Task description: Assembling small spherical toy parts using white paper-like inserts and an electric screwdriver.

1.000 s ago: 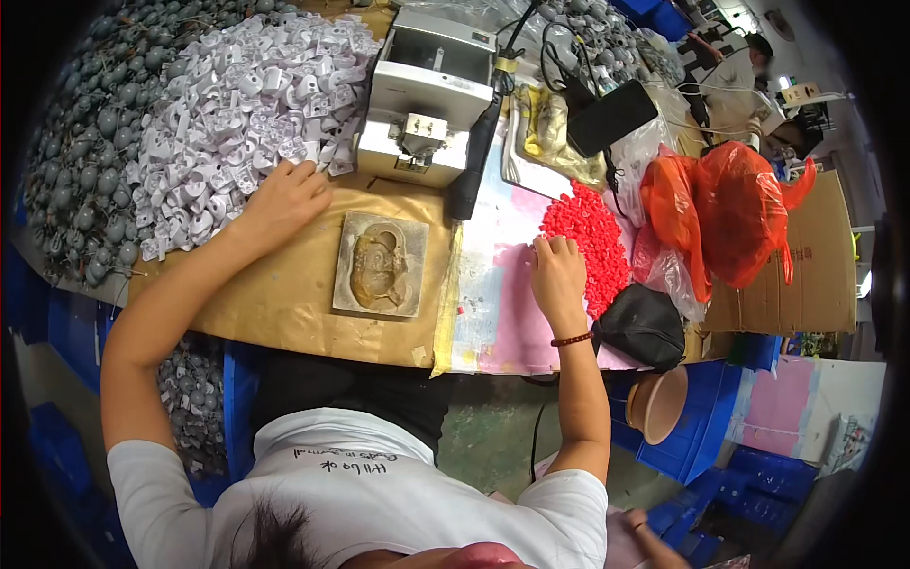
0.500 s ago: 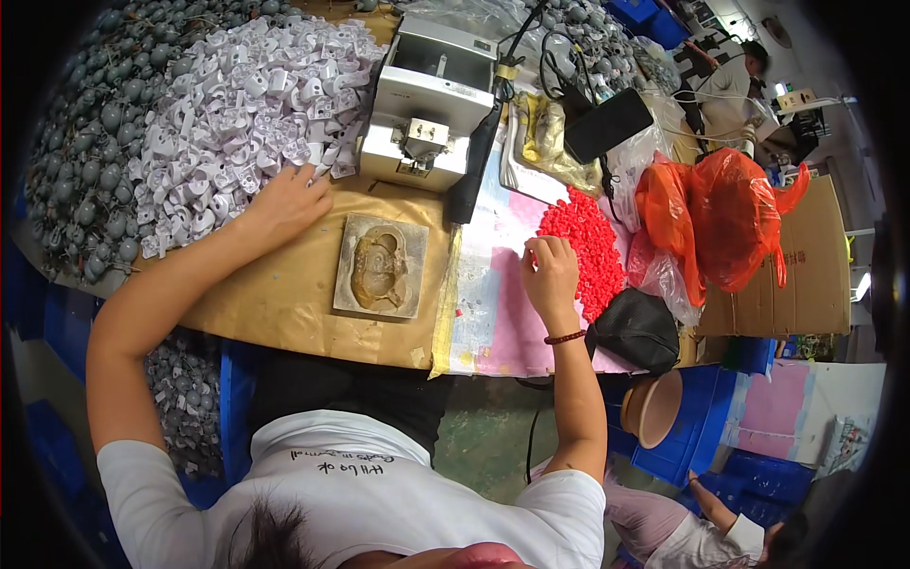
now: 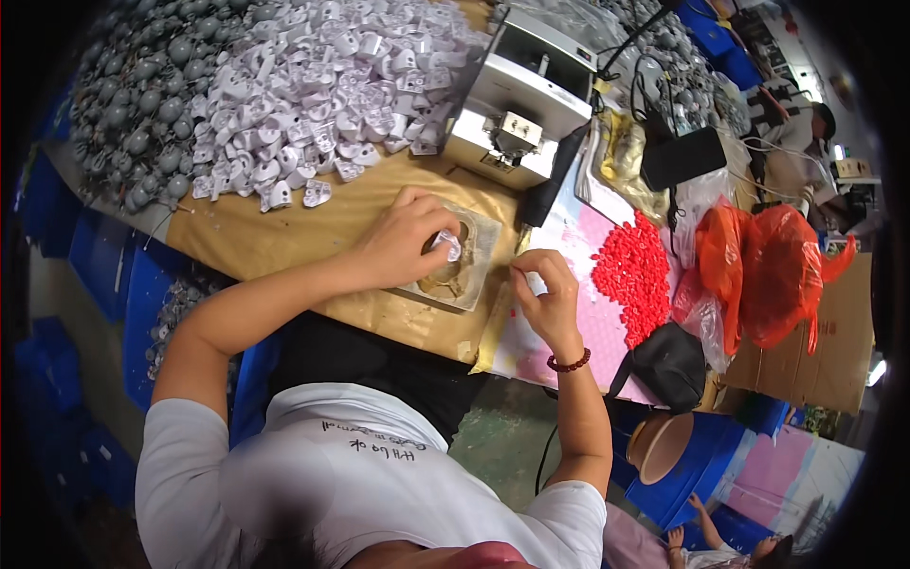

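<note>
My left hand point(image 3: 417, 242) is closed on a small white plastic part point(image 3: 448, 247). It holds the part over the hollow of a square metal block point(image 3: 485, 248), whose shaped recess is yellowish brown. To the right of the block, my right hand point(image 3: 550, 292) has thumb and forefinger pinched together; what they hold, if anything, is too small to make out. Small red pieces point(image 3: 633, 275) are heaped on the pink and white sheet beyond this hand. Farther left lies a big pile of white plastic parts point(image 3: 322, 95) of the same kind.
Behind the block stands a white and grey machine point(image 3: 502, 123). Grey round parts with wires point(image 3: 142, 104) are heaped at far left. A dark phone point(image 3: 682, 158), red plastic bags point(image 3: 782, 275) and a black pouch point(image 3: 668, 365) lie at the right. Another person point(image 3: 730, 545) is at lower right.
My left hand has come from the edge of the white pile to the block, now with a white part in it. My right hand has moved from the red pieces toward the block.
</note>
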